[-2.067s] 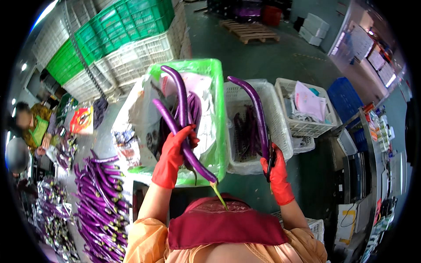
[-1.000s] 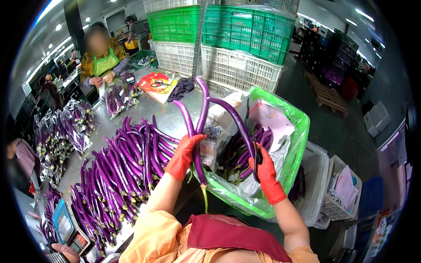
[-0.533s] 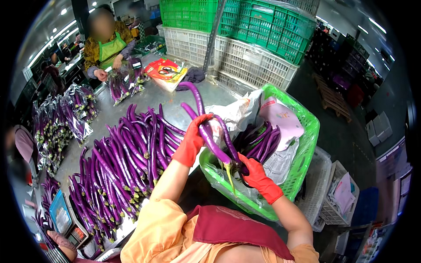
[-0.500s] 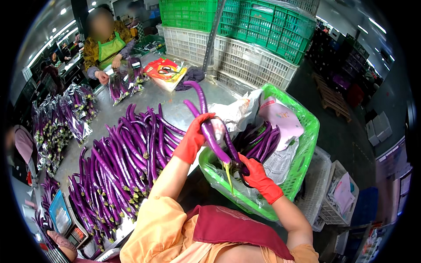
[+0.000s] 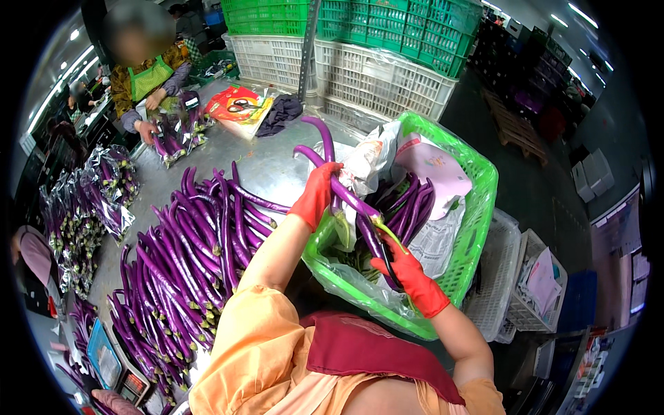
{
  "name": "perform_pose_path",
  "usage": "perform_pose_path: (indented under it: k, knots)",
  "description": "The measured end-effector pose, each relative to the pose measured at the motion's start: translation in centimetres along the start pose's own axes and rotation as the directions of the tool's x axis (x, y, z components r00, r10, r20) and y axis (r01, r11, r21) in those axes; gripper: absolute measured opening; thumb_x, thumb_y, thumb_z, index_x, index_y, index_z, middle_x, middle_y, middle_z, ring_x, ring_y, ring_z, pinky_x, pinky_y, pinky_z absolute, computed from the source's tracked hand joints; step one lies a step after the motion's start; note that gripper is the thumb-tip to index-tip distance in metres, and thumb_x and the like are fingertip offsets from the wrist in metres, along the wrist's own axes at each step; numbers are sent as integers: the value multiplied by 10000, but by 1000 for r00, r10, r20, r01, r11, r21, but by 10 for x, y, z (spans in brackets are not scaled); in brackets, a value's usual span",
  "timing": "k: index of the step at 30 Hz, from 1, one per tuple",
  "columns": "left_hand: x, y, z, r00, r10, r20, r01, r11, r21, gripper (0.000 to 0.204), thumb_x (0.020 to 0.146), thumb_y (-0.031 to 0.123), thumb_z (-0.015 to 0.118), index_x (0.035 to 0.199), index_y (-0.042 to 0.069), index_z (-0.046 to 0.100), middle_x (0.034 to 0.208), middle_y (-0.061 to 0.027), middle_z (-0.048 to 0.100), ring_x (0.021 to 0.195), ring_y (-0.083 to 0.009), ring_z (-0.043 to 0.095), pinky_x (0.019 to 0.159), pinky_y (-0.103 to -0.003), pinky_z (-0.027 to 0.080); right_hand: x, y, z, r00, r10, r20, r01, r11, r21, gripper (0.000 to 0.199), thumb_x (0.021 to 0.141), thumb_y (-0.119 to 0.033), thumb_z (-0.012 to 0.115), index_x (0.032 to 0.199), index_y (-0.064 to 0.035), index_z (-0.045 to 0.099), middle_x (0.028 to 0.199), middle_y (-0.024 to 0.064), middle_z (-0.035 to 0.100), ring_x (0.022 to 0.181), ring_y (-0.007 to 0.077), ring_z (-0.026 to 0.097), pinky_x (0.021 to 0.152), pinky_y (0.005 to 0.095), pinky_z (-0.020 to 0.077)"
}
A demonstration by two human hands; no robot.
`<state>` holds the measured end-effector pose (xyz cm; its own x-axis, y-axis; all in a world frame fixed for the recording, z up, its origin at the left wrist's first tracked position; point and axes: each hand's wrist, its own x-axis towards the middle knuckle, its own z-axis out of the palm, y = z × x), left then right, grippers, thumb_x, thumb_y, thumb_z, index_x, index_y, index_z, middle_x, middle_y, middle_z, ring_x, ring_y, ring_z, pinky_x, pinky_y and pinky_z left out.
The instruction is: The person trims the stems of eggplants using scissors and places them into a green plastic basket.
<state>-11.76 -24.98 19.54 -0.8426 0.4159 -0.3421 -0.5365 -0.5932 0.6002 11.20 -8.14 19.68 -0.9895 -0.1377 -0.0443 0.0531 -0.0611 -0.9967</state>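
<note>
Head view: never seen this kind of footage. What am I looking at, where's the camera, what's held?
There is no machine here. A person wears a fisheye camera on the head, looking down at their own arms, so straight edges bend near the rim. Both hands wear red gloves. The left hand grips a bunch of long purple eggplants over a green basket lined with plastic and paper, with more eggplants inside. The right hand holds dark scissors at the stem ends of the bunch. To the left, a metal table carries a big eggplant pile and bagged ones. Another person in a green apron works at its far end. Crates are stacked behind.
</note>
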Motion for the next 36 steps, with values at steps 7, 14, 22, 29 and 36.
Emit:
perform_pose_path:
  k: [7,14,22,29,36]
  knots:
    - [0,-9,-3,982,120,-147,-125,992,-22,247,842,166,567,1013,-10,587,825,-124,604,750,-268,601,696,-393,527,-11,-26,22,987,124,-102,-118,991,56,803,792,-202,751,1438,-44,301,1367,71,436,1200,172,435,1007,284,328]
    - [5,-1,-23,980,-6,-198,-32,981,-191,192,832,158,574,947,6,571,820,-134,612,735,-287,596,708,-396,522,-41,-22,19,987,106,-121,-112,992,-50,775,801,-142,734,1432,-26,299,1331,79,460,1175,164,461,996,288,347]
    - [-22,11,-50,994,-83,75,105,921,-376,175,817,115,610,977,44,617,929,-141,656,845,-301,634,795,-448,533,-43,-11,-7,967,20,-255,-2,998,70,734,789,-21,704,1422,-58,333,1288,85,497,1189,169,470,1018,297,343]
    - [-46,16,0,986,-46,159,104,919,-381,154,815,63,646,942,-9,598,810,-134,632,746,-269,633,714,-399,555,11,12,-5,949,-312,34,294,846,-445,682,715,-17,700,1346,-49,442,1289,154,536,1185,275,523,998,340,393]
    - [24,-7,-67,999,-39,19,43,957,-288,192,849,125,548,935,-46,544,799,-140,622,747,-282,620,778,-425,532,-59,-21,4,996,-37,-84,5,935,-354,653,755,-59,699,1353,-46,437,1314,121,521,1225,227,485,1025,328,363]
